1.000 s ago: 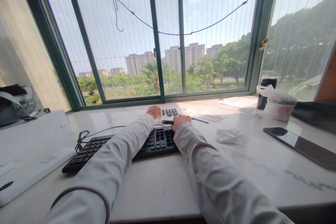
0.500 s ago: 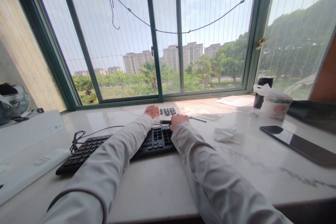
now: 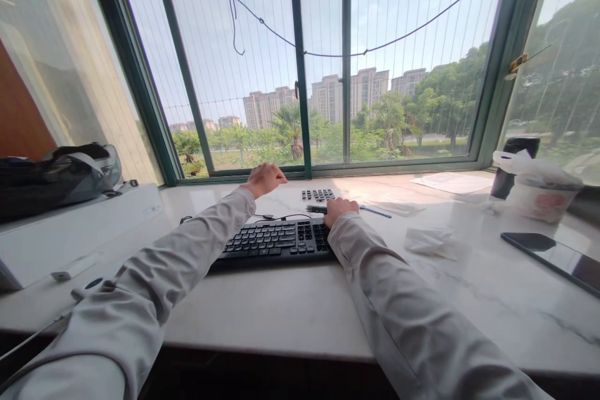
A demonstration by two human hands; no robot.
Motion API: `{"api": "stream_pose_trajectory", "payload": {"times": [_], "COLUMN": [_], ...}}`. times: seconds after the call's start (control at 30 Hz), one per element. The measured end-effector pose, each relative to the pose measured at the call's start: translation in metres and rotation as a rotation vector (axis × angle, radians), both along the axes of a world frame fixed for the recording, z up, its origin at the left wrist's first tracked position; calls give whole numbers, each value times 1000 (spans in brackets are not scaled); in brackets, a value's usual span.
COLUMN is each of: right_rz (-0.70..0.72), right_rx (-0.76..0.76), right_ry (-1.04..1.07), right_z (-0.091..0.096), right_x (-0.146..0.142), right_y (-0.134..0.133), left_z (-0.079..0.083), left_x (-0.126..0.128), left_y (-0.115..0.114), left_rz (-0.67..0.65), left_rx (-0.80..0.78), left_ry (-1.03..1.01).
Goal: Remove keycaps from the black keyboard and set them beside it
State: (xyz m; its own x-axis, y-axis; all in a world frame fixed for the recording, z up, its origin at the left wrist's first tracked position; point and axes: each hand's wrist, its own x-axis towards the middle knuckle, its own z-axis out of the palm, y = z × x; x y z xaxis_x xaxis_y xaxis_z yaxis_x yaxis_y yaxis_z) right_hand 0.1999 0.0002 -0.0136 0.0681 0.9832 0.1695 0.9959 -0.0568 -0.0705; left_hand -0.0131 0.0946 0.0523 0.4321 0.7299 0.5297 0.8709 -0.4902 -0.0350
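My left hand hovers above the marble counter, left of a small calculator. Its fingers are loosely stretched towards the right and hold nothing. My right hand rests just behind the black keyboard. It is closed on a slim dark thing at the calculator's near edge, and I cannot make out what that is. A blue pen lies to the right of that hand. Both forearms in pale sleeves reach over the keyboard.
A crumpled tissue, a black phone, a bagged cup, a dark tumbler and a paper sheet lie on the right. At the left stands a white box with a helmet on it. Window frames close the back.
My left hand has lifted off the calculator's side and moved left and up. The camera has turned left. The right hand stays closed by the calculator.
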Motion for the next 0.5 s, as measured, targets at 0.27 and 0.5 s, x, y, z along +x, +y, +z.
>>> {"api": "stream_pose_trajectory", "payload": {"times": [0.27, 0.5], "right_rz": [-7, -50], "right_rx": [75, 182], "right_ry": [-35, 53], "right_z": [1, 2], "right_x": [1, -2], "right_y": [-1, -4], "left_z": [-30, -69], "left_x": [-39, -31], "left_y": [-70, -79], "left_rz": [37, -73], "left_rx": [-108, -62], "left_ry": [-68, -75]}}
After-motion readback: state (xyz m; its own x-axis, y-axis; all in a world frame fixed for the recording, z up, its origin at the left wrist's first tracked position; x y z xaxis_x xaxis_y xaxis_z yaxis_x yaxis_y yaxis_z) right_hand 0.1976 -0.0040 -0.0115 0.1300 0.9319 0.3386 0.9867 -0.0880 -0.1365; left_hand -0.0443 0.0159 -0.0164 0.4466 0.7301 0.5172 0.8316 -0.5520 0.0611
